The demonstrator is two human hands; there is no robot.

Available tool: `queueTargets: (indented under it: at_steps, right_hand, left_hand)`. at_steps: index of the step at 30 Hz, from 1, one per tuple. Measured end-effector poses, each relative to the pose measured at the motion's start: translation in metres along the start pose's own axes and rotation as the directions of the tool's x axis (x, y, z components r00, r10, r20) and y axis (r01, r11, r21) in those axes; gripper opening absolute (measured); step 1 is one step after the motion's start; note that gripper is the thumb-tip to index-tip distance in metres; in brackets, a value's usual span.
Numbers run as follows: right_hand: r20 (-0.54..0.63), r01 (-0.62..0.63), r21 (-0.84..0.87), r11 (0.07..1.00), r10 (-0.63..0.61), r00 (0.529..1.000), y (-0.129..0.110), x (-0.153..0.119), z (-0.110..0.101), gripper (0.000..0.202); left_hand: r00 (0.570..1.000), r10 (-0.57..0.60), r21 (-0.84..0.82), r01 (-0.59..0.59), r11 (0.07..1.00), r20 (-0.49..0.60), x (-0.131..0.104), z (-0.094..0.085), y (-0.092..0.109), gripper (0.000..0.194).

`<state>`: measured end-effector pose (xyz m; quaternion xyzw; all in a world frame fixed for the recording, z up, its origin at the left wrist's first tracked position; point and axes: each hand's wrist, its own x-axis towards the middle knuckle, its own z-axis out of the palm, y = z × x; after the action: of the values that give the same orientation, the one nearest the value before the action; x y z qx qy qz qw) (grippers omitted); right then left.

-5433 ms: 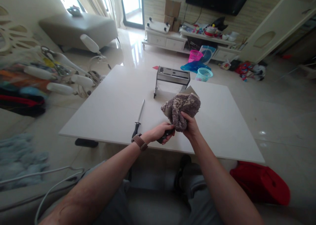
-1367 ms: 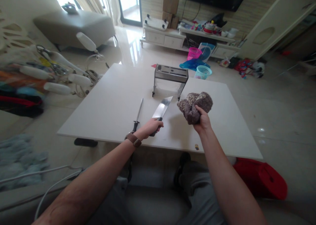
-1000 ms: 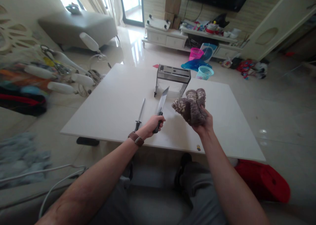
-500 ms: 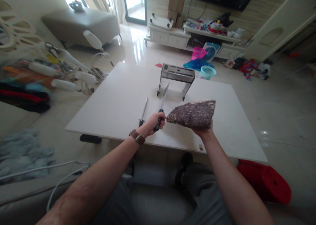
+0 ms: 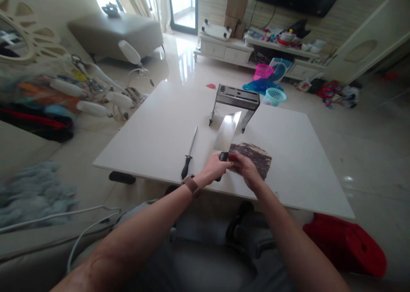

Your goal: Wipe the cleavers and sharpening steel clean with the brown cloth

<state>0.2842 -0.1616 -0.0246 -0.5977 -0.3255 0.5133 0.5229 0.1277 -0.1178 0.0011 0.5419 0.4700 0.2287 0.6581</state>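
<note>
My left hand [image 5: 215, 169] is closed round the black handle of a broad-bladed kitchen knife [image 5: 228, 131], its blade pointing up and away over the table. Right beside that handle is my right hand [image 5: 245, 167], fingers bent but apart; whether it touches the handle is hard to see. Behind my right hand a rough, dark brown bark-like piece [image 5: 258, 157] with a pale edge lies on the table, partly covered by the hand. To the left rests a sharpening steel [image 5: 189, 153] with a black handle. A slotted metal knife rack [image 5: 238, 96] stands beyond the blade.
The white table [image 5: 141, 142] spreads out in front of me. Beyond it are a pink basket [image 5: 263, 71], a light blue basket [image 5: 275, 96] and a low TV cabinet [image 5: 224, 50]. A lamp with white shades [image 5: 92, 108] is at the left, a red object [image 5: 346, 243] at the lower right.
The bark-like piece has gone from my right hand down onto the table. My right hand has moved left to the knife, whose blade has turned to show its broad side.
</note>
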Motion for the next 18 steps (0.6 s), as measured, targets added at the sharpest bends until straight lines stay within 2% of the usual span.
queueTargets:
  at_steps: [1, 2, 5, 7, 9, 11, 12, 13, 14, 15, 16, 18]
  right_hand:
    - [0.086, -0.022, 0.029, 0.999, 0.019, 0.996, 0.001, -0.003, 0.017, 0.043]
    - [0.124, -0.009, 0.05, 0.999, 0.003, 0.992, 0.002, -0.004, 0.031, 0.041]
    - [0.103, 0.016, 0.109, 0.994, -0.027, 0.994, 0.001, -0.005, 0.048, 0.038]
    - [0.063, 0.025, 0.121, 0.992, -0.033, 0.997, -0.001, -0.004, 0.043, 0.038]
    - [0.006, 0.058, 0.1, 0.993, -0.059, 0.998, -0.003, -0.002, 0.034, 0.04]
    - [-0.055, 0.097, 0.056, 0.994, -0.094, 0.994, -0.004, 0.0, 0.023, 0.043]
    - [-0.075, 0.109, 0.031, 0.994, -0.106, 0.992, -0.004, 0.001, 0.018, 0.045]
    - [-0.092, 0.117, 0.012, 0.993, -0.116, 0.989, -0.004, 0.002, 0.013, 0.046]
    - [-0.108, 0.125, -0.004, 0.992, -0.125, 0.986, -0.004, 0.003, 0.008, 0.046]
    - [-0.12, 0.134, -0.022, 0.991, -0.136, 0.983, -0.004, 0.004, 0.003, 0.045]
    - [-0.132, 0.147, -0.041, 0.988, -0.151, 0.98, -0.005, 0.005, -0.001, 0.043]
    - [-0.159, 0.175, -0.087, 0.981, -0.187, 0.969, -0.007, 0.005, -0.01, 0.04]
  left_hand:
    - [0.998, 0.058, 0.102, -0.056, 0.993, -0.019, 0.001, 0.005, -0.003, 0.007]
    - [0.993, 0.116, 0.198, -0.106, 0.974, -0.038, 0.001, 0.009, -0.006, 0.006]
    - [0.97, 0.234, 0.444, -0.18, 0.878, -0.07, 0.003, 0.019, -0.013, 0.016]
    - [0.958, 0.282, 0.539, -0.215, 0.814, -0.044, 0.001, 0.022, -0.013, 0.019]
    - [0.946, 0.322, 0.581, -0.284, 0.763, 0.04, -0.003, 0.02, -0.01, 0.027]
    - [0.925, 0.342, 0.579, -0.373, 0.725, 0.167, -0.006, 0.01, -0.007, 0.042]
    - [0.908, 0.344, 0.565, -0.417, 0.712, 0.237, -0.006, 0.002, -0.006, 0.043]
    - [0.913, 0.328, 0.567, -0.407, 0.716, 0.242, -0.005, -0.009, -0.006, 0.038]
    - [0.945, 0.301, 0.623, -0.312, 0.717, 0.127, -0.003, -0.022, -0.007, 0.032]
    - [0.963, 0.269, 0.705, -0.177, 0.687, -0.021, 0.0, -0.036, -0.011, 0.034]
    - [0.958, 0.241, 0.772, -0.035, 0.635, -0.155, 0.004, -0.051, -0.016, 0.038]
    - [0.939, 0.154, 0.838, 0.191, 0.511, -0.308, 0.013, -0.078, -0.03, 0.055]
